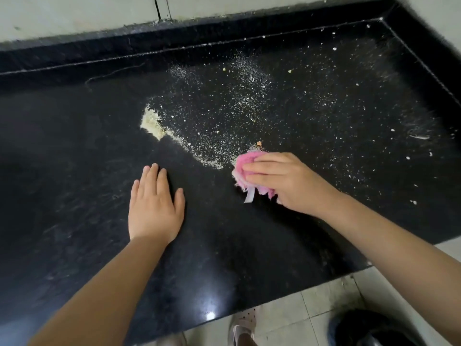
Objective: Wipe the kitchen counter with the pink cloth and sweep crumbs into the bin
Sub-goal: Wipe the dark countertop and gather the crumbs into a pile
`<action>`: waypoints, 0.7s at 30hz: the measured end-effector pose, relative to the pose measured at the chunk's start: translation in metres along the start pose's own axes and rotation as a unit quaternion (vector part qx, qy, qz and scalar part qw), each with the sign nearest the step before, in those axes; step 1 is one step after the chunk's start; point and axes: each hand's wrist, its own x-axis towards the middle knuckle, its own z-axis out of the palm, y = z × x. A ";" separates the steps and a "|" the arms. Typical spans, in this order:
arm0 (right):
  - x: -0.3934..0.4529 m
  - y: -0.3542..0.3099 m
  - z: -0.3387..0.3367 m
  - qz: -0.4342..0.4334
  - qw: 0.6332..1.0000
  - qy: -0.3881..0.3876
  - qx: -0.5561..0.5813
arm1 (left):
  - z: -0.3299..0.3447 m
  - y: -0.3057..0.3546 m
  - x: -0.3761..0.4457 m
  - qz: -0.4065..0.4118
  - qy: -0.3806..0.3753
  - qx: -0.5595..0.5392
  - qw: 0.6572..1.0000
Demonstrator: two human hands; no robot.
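Pink cloth (245,168) gripped by right hand (287,181) beside crumbs (224,116), left hand (154,206) laid flat, fingers straight, on black counter (74,158)

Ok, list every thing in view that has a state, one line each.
pink cloth: bunched, pressed on the counter under the right hand.
right hand: gripping the cloth.
left hand: flat, palm down on the counter.
counter: near left part dark and bare, right half speckled.
crumbs: scattered; one heap gathered.
bin: on the floor, contents unclear.
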 end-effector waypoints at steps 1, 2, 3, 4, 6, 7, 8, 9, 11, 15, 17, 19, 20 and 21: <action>-0.005 -0.014 -0.004 -0.015 1.000 -0.009 0.018 | 0.001 0.000 0.000 -0.002 -0.001 0.005 1.000; -0.015 -0.029 -0.006 -0.022 0.999 -0.032 0.028 | 0.002 0.001 0.000 -0.007 -0.002 0.008 1.000; -0.029 -0.044 -0.007 -0.027 0.997 -0.065 0.023 | 0.002 0.001 0.000 -0.010 -0.002 0.009 1.000; -0.047 -0.058 -0.006 -0.034 0.994 -0.101 0.014 | 0.002 0.000 0.000 -0.009 -0.002 0.009 1.000; -0.086 -0.069 -0.004 -0.048 0.987 -0.151 -0.018 | 0.002 0.001 -0.001 -0.007 0.000 0.012 1.000; -0.103 -0.069 -0.004 -0.047 0.985 -0.161 -0.034 | 0.002 0.001 -0.001 -0.007 0.000 0.013 1.000; -0.116 -0.065 -0.006 -0.042 0.985 -0.162 -0.046 | 0.002 0.001 -0.001 -0.007 0.000 0.013 1.000; -0.125 -0.058 -0.009 -0.036 0.984 -0.162 -0.057 | 0.002 0.001 -0.001 -0.007 0.001 0.012 1.000; -0.131 -0.038 -0.017 -0.028 0.983 -0.166 -0.072 | 0.002 0.001 -0.002 -0.009 0.001 0.012 1.000; -0.103 0.023 -0.020 0.018 0.989 -0.118 -0.083 | 0.004 0.002 -0.001 -0.015 0.005 0.018 1.000; -0.078 0.052 -0.021 0.044 0.994 -0.068 -0.079 | 0.003 0.002 -0.001 -0.017 0.005 0.020 1.000; -0.056 0.067 -0.025 0.053 0.995 -0.034 -0.073 | 0.001 0.002 0.000 -0.021 0.004 0.022 1.000; -0.048 0.067 -0.029 0.048 0.996 -0.017 -0.072 | 0.001 0.002 0.000 -0.021 0.003 0.024 0.999; -0.042 0.062 -0.034 0.035 0.997 -0.004 -0.072 | 0.002 0.002 0.001 -0.021 0.002 0.027 0.999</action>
